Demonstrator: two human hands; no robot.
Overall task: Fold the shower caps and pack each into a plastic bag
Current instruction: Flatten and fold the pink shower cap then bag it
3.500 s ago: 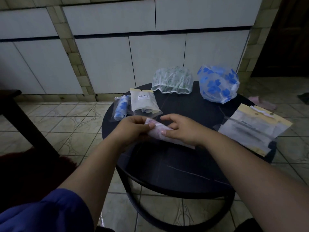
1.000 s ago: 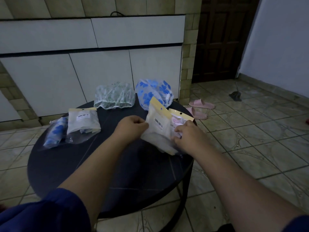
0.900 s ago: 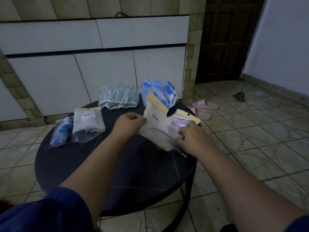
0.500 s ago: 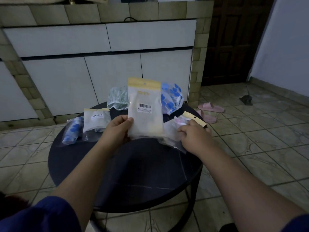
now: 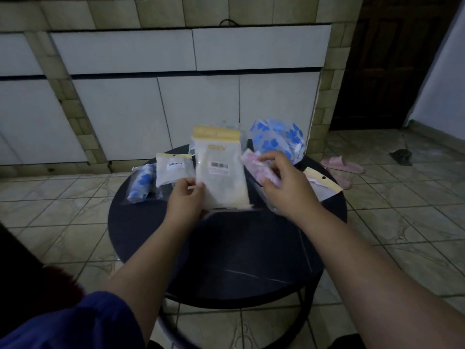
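Left hand: left hand pinches the lower left edge of a clear plastic bag with a yellow header card and a barcode label, holding it upright above the table, thumb and fingers curled on the film.
Right hand: right hand grips a folded pink patterned shower cap, fingers curled over its top, just right of the raised bag and near its side edge.
Raised bag: header end up, barcode facing the camera, lower edge blurred; whether its mouth is open I cannot tell.
Pink cap: a narrow folded bundle, outside the bag, close beside it.
Table: round black table with a dark metal ring frame; its near half is bare dark top.
Left of table: a rolled blue-flowered shower cap inside a clear bag lies at the far left, and just right of it a second clear bag with a yellow header and white label, partly behind the left hand.
Right of table: another flat bag with a yellow header card lies at the right rim.
Back of table: a puffed, unfolded clear shower cap with blue flowers sits at the far right; a greenish cap behind the raised bag is mostly hidden.
Floor: pale tiles, with pink slippers right of the table.
Behind: white cabinet doors set in tan tile.
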